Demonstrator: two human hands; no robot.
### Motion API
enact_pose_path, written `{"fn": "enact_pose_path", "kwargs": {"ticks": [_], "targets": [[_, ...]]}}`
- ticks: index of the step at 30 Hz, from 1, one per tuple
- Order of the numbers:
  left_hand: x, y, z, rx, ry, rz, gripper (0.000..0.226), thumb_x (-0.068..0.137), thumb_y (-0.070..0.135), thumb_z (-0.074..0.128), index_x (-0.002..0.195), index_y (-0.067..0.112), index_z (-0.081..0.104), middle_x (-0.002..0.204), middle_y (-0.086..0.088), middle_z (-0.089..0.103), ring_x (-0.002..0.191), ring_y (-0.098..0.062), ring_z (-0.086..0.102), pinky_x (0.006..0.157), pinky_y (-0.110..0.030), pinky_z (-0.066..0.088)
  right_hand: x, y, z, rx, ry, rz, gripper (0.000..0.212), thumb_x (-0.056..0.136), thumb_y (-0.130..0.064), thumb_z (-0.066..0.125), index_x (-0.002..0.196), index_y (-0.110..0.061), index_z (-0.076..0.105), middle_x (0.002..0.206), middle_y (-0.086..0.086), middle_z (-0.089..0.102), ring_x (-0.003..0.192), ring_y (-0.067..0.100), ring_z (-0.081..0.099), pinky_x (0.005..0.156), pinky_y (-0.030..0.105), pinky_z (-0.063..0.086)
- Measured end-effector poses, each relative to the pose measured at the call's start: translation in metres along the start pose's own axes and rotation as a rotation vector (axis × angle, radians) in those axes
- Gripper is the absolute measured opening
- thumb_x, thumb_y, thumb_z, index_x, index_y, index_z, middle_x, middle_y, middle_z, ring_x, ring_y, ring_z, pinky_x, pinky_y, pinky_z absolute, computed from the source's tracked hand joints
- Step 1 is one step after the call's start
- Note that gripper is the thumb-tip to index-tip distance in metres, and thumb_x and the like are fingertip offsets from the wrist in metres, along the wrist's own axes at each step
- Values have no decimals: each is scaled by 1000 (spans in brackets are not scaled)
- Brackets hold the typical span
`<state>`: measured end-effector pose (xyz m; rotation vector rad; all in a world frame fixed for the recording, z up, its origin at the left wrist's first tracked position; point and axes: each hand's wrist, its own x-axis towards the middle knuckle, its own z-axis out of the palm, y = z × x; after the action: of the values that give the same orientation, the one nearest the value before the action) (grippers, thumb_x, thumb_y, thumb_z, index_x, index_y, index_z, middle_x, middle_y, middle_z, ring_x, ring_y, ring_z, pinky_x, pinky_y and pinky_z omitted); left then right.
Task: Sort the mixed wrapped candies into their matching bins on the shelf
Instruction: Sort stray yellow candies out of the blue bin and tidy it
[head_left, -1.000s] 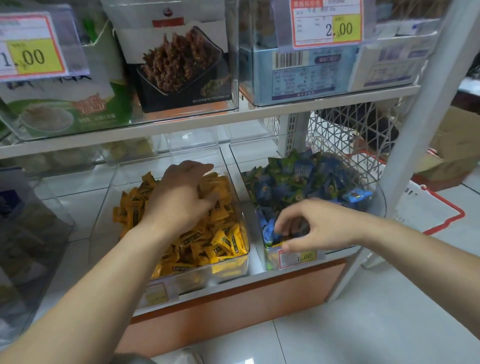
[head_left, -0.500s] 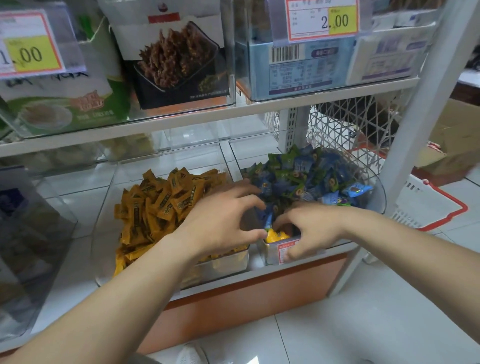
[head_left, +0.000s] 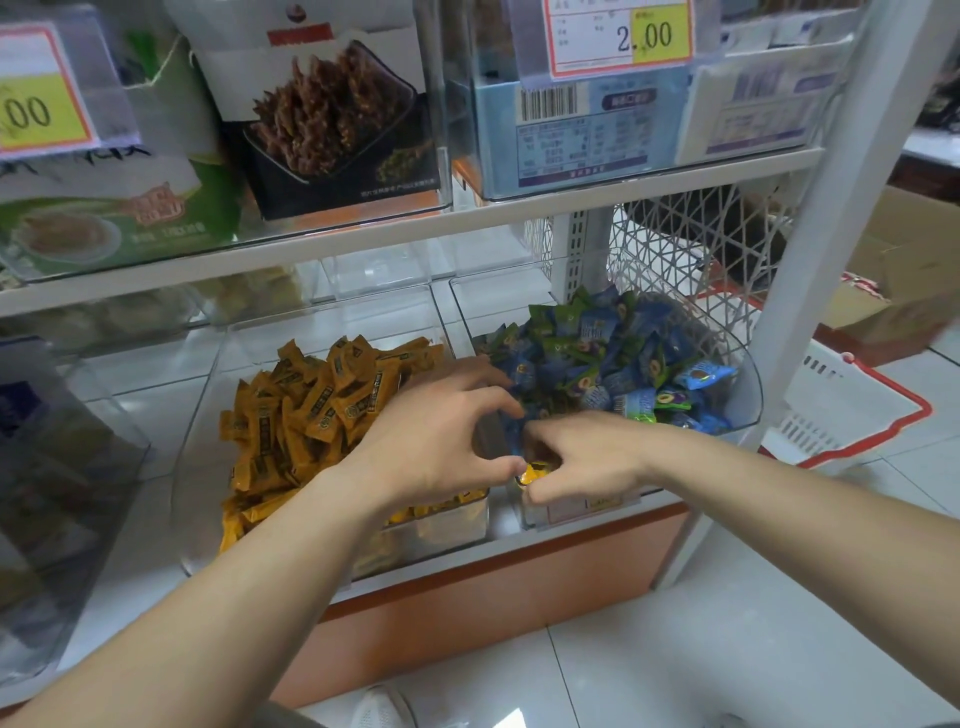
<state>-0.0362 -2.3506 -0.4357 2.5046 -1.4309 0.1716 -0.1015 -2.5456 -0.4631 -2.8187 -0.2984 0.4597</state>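
Both hands met at the front of the right bin (head_left: 748, 379), a clear container on the lower shelf (head_left: 150, 415) heaped with blue and green candies (head_left: 608, 353). The right hand (head_left: 582, 462) reached in from the right with its fingers curled downward, and its grip pinched a single yellow candy (head_left: 535, 474) between the thumb and fingertips, just above the bin's front wall. The left hand (head_left: 431, 441) came across from the left, hovering over the gap between the two bins. Its grip was spread, with the forefinger and thumb held apart in a claw. The tip of the thumb lay right beside the yellow wrapper, though I could not tell whether it touched.

Just to the left stood the left bin (head_left: 452, 525), also clear, piled with yellow candies (head_left: 322, 410) in long wrappers. The left forearm crossed over its front corner.

On the shelf board above sat boxed and bagged snacks behind clear fronts, and a price tag (head_left: 621, 36) read 2.00. A white shopping basket (head_left: 852, 405) with a red rim stood on the tiled floor (head_left: 727, 623) to the right of the shelf's upright post.
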Motion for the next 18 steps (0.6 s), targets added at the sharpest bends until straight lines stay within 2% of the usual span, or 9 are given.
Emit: {"fn": "enact_pose_path", "kwargs": {"ticks": [4, 7, 9, 13, 16, 18], "targets": [[-1, -2, 0, -10, -15, 1, 52, 76, 69, 61, 120, 41, 63, 139, 15, 49, 134, -8, 38, 107, -38, 39, -6, 5, -2, 81, 33, -19, 45, 74, -74, 56, 96, -35, 53, 85, -10, 58, 74, 11, 53, 61, 34, 39], [-2, -4, 0, -24, -5, 6, 51, 76, 70, 61, 119, 41, 63, 139, 16, 50, 135, -7, 37, 107, -37, 39, -12, 7, 0, 87, 88, -23, 43, 77, -74, 58, 95, -35, 57, 83, -9, 63, 74, 9, 56, 67, 35, 47], [-2, -5, -1, -37, -8, 9, 52, 75, 70, 61, 118, 41, 64, 139, 15, 51, 135, -8, 37, 106, -38, 39, -17, 6, 4, 92, 170, -13, 47, 73, -76, 58, 92, -33, 60, 78, -11, 64, 71, 5, 57, 66, 33, 49], [1, -6, -2, -42, -10, 21, 59, 72, 73, 57, 119, 38, 66, 135, 13, 54, 131, -10, 42, 104, -39, 41, -22, 6, 9, 135, 300, -41, 44, 73, -72, 67, 88, -32, 52, 77, -15, 59, 69, 4, 53, 62, 31, 43], [1, -7, -2, -50, -8, 18, 60, 71, 75, 55, 117, 38, 67, 133, 14, 55, 129, -9, 43, 102, -40, 43, -24, 6, 9, 179, 282, -75, 36, 78, -66, 69, 95, -39, 54, 78, -27, 58, 71, -1, 53, 61, 26, 42], [1, -6, -2, -48, -11, 15, 62, 70, 76, 52, 117, 38, 67, 132, 13, 55, 129, -9, 43, 102, -40, 43, -23, 8, 9, 191, 235, -74, 37, 82, -66, 65, 108, -41, 57, 87, -33, 61, 78, -4, 57, 68, 27, 48]]}}
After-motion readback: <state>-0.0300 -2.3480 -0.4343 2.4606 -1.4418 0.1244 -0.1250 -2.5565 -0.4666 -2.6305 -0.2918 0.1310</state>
